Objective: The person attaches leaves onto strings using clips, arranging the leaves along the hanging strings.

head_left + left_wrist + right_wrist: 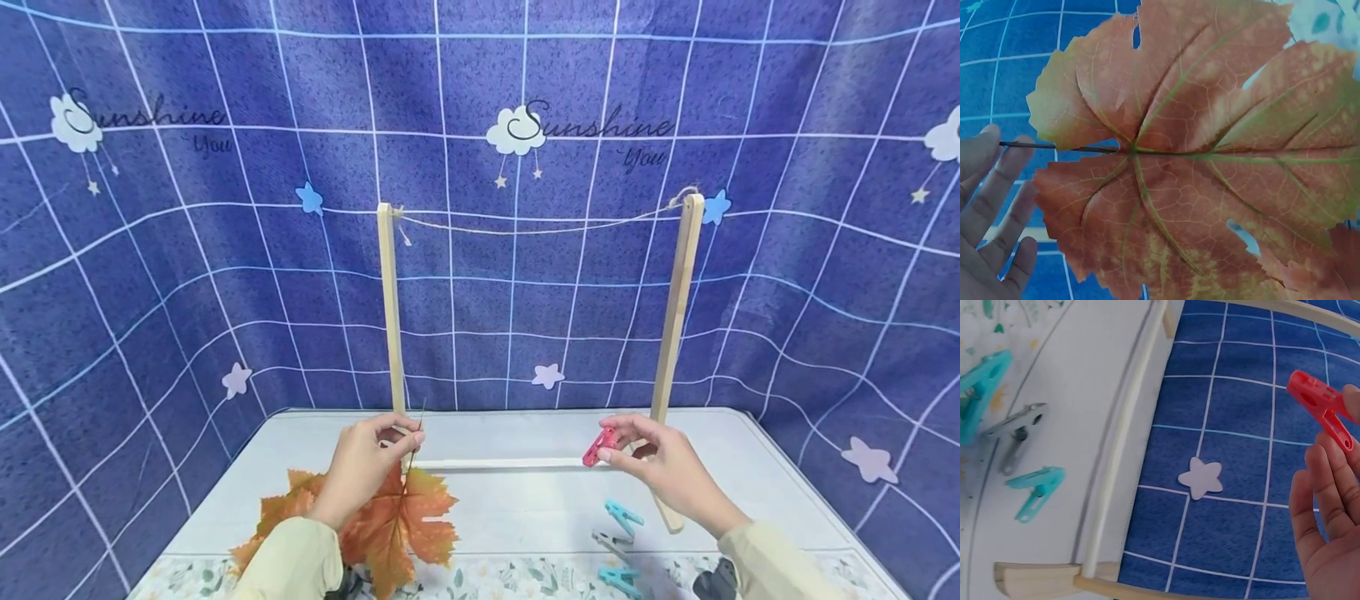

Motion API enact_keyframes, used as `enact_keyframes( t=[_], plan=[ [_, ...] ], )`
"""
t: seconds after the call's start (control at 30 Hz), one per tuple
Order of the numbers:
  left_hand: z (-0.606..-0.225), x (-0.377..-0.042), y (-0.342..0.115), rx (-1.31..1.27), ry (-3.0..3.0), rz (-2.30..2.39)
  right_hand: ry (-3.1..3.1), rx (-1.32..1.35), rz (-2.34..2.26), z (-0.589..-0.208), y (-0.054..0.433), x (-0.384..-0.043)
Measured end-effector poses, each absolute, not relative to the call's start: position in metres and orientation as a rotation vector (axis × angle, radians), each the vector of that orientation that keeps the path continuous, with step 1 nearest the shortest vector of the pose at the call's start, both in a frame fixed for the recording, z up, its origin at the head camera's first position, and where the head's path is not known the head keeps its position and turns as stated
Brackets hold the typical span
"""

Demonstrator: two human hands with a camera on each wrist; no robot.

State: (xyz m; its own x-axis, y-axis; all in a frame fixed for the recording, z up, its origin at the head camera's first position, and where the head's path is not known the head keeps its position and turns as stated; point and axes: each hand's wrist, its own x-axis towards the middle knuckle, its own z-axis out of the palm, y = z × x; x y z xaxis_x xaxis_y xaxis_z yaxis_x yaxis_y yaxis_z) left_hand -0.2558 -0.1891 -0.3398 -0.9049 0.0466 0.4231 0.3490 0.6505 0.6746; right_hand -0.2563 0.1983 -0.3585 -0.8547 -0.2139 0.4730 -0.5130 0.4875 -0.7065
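Observation:
My left hand (371, 454) pinches the thin dark stem of an orange artificial maple leaf (405, 525) between thumb and fingertips. The leaf hangs below the hand, and its veined blade fills most of the left wrist view. Between the thumb and fingers of my right hand (660, 462) is a red clothespin (600, 447), held in the air over the table. In the right wrist view, the red clothespin (1319, 403) points away from the fingertips. Behind both hands, a string (517, 232) sags between two wooden posts, bare of anything clipped to it.
Right of centre on the white table (510, 517) lie two teal clothespins (624, 517) and a grey one (611, 545). More orange leaves (285, 508) lie beneath the left forearm. The wooden frame's right post (678, 308) and left post (392, 308) rise from the table before a blue curtain.

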Motion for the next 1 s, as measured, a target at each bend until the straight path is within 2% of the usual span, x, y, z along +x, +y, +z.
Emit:
enact_keyframes(
  t=[1.0],
  plan=[
    [-0.307, -0.270, -0.154, -0.292, -2.353, -1.158, -2.482, 0.738, 1.158, -0.284, 0.171, -0.284]
  ],
)
